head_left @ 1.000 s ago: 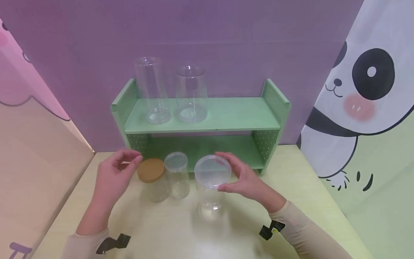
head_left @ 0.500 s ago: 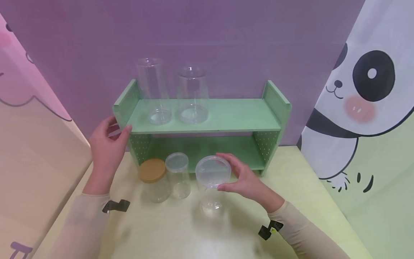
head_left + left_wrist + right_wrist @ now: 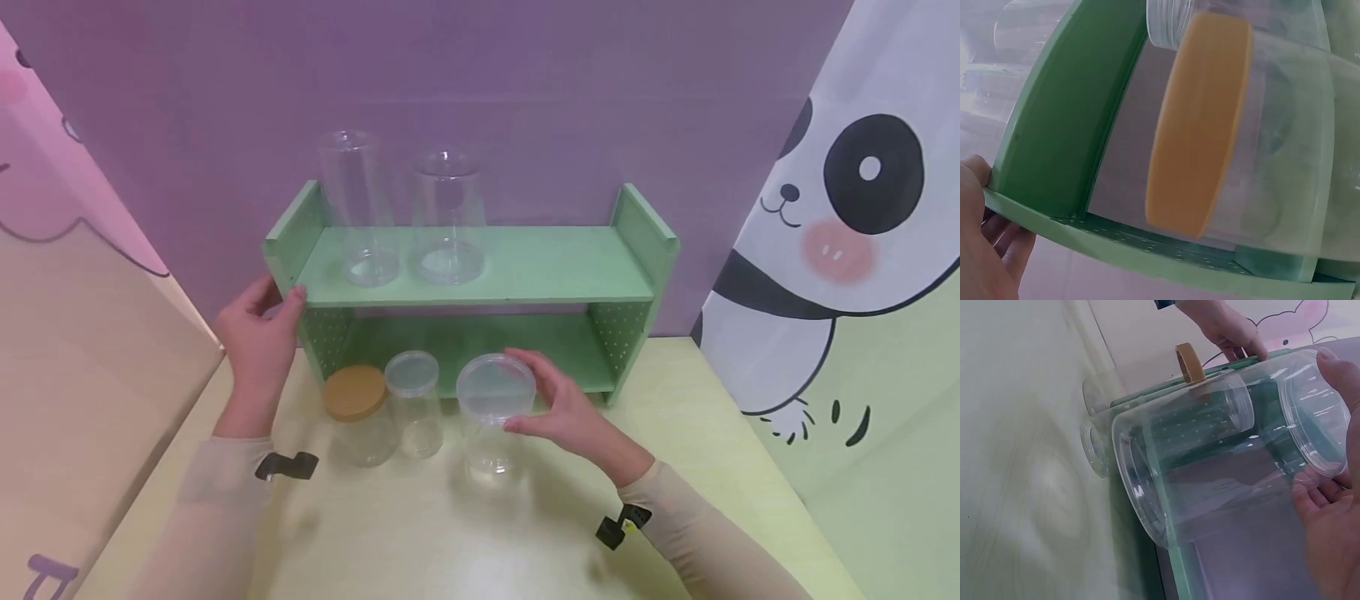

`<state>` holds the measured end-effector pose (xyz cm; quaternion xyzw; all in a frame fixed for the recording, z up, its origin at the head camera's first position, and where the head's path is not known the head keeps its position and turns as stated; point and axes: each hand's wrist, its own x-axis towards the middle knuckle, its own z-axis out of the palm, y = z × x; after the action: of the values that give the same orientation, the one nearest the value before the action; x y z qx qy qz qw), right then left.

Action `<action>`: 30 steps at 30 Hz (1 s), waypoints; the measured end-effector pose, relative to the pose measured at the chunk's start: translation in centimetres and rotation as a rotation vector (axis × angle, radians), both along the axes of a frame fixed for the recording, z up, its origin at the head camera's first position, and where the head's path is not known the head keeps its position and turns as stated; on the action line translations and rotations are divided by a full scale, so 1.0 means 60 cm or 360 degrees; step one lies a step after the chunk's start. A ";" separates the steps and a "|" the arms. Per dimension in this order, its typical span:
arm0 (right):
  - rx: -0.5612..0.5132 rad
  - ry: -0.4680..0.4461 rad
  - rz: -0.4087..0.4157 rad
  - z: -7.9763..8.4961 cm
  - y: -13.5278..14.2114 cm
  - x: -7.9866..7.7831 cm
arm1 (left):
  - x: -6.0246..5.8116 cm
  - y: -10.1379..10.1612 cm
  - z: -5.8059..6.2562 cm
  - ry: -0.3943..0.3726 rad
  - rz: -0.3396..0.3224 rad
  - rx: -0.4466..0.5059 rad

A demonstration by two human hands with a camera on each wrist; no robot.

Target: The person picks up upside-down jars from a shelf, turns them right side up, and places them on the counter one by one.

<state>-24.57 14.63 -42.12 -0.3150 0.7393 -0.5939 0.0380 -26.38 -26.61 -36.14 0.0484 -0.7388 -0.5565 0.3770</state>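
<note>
My left hand (image 3: 258,346) grips the left side panel of a green two-tier shelf (image 3: 555,275), thumb at the front edge, fingers behind. In the left wrist view the left hand (image 3: 985,240) is on that edge. My right hand (image 3: 566,421) holds a wide clear jar (image 3: 491,454) by its clear lid (image 3: 495,387), thumb in front and fingers behind. The right wrist view shows the jar (image 3: 1222,462) upright with nothing visible inside. Left of it stand a slim clear jar (image 3: 417,421) with a clear lid and a glass jar with a tan lid (image 3: 356,392).
Two tall clear containers stand on the upper shelf's left half, a slimmer one (image 3: 358,208) and a wider one (image 3: 448,217). The shelf stands on a pale wooden table (image 3: 420,533) against a purple wall (image 3: 525,75). Cartoon panels flank the table.
My left hand has moved from above the tan-lidded jar up and left onto the shelf's side panel. The right hand stays on the wide jar, which has barely shifted.
</note>
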 end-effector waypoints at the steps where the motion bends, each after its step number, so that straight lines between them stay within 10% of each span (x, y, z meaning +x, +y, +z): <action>1: 0.0005 0.0006 -0.0011 -0.001 -0.001 -0.002 | -0.001 0.000 -0.001 -0.0002 -0.0003 0.0024; 30: 0.0075 -0.0086 -0.0136 -0.075 -0.058 -0.033 | -0.006 0.008 -0.004 0.0042 0.0064 0.0063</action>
<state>-26.56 11.16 -46.61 -0.2661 0.7646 -0.5856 0.0400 -26.75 -26.16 -36.37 0.0632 -0.7215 -0.5640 0.3967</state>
